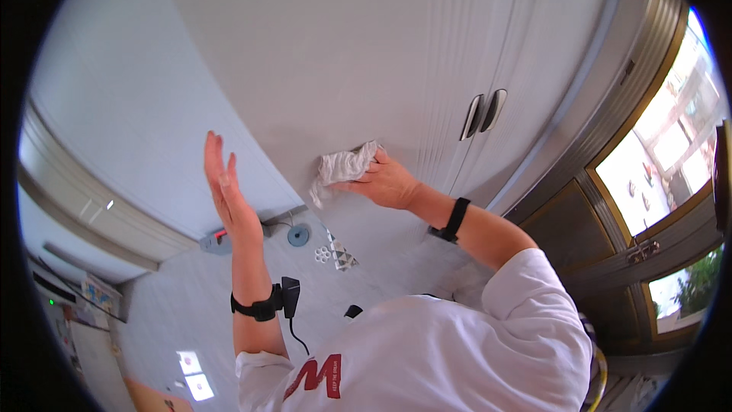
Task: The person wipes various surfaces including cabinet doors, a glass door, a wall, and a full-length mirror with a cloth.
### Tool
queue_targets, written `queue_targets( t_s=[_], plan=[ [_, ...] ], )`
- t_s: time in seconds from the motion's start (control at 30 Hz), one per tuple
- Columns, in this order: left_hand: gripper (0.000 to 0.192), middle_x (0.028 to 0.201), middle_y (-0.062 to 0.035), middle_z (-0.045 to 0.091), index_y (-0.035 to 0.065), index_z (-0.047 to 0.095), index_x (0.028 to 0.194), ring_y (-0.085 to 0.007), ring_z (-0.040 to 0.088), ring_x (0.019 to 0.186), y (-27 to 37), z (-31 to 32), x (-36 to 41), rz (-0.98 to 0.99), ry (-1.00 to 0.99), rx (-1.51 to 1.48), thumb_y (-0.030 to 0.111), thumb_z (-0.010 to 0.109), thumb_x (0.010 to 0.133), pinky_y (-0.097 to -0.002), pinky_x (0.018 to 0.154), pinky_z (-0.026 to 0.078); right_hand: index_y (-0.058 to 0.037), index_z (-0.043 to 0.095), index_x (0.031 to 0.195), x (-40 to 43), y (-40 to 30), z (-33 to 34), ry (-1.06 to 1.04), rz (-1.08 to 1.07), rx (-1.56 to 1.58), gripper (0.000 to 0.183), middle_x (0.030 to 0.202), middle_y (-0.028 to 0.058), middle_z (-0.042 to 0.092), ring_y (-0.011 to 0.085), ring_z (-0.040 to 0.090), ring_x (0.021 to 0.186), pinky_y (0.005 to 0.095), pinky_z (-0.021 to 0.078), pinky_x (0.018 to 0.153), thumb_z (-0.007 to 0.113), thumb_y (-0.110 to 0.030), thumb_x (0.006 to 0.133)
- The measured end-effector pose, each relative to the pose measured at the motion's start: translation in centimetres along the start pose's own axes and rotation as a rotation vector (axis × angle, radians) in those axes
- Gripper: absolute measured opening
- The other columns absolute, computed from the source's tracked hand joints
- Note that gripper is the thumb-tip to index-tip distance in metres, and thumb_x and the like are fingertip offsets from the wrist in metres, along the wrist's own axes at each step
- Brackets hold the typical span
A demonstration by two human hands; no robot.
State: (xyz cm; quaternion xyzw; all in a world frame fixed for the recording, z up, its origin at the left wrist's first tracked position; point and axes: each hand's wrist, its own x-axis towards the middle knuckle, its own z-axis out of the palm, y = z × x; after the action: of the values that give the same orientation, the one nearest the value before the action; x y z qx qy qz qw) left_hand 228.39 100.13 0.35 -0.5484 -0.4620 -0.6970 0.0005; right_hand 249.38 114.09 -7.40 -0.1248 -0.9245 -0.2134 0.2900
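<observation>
My right hand (389, 182) grips a crumpled pale cloth (346, 166) and presses it against the flat light-coloured cabinet door panel (320, 68), near the panel's left edge. To the right of that hand, two dark and silver door handles (483, 113) stand side by side on ribbed doors. My left hand (229, 194) is raised at the left, fingers extended, with nothing in it; whether it touches the pale surface behind it I cannot tell. Each forearm wears a black strap with a device.
On the grey floor lie a grey toolbox-like object (216, 242), a round blue-grey object (298, 235), a white ring cluster (322, 254) and a triangle-patterned piece (343, 257). A dark framed door with glass panes (652, 177) stands at the right. Shelving with items (97, 297) is at lower left.
</observation>
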Motion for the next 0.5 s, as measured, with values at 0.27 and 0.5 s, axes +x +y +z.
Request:
queue_targets(
  t_s=[0.27, 0.5],
  plan=[
    [0.059, 0.149, -0.0166, 0.023, -0.0024, 0.027, 0.141, -0.0292, 0.023, 0.138, 4.0, 2.8, 1.1, 0.267, 0.034, 0.141, 0.039, 0.027, 0.099, -0.0461, 0.110, 0.023, -0.0077, 0.056, 0.112, -2.6, 23.6, -14.2, 0.714, 0.521, -0.516, 0.031, 0.129, 0.0198, 0.049, 0.0370, 0.040, 0.123, 0.0540, 0.0345, 0.091, 0.048, -0.014, 0.083],
    [0.057, 0.147, -0.0193, 0.026, -0.0023, 0.027, 0.140, -0.0333, 0.024, 0.137, 7.0, 8.9, 0.8, 0.387, -0.033, 0.275, 0.036, 0.027, 0.099, -0.0479, 0.110, 0.022, -0.0100, 0.060, 0.112, 0.6, 18.4, -10.7, 0.858, 0.449, -0.137, 0.030, 0.134, 0.0172, 0.045, 0.0373, 0.033, 0.129, 0.0570, 0.0232, 0.104, 0.054, -0.015, 0.083]
  ],
)
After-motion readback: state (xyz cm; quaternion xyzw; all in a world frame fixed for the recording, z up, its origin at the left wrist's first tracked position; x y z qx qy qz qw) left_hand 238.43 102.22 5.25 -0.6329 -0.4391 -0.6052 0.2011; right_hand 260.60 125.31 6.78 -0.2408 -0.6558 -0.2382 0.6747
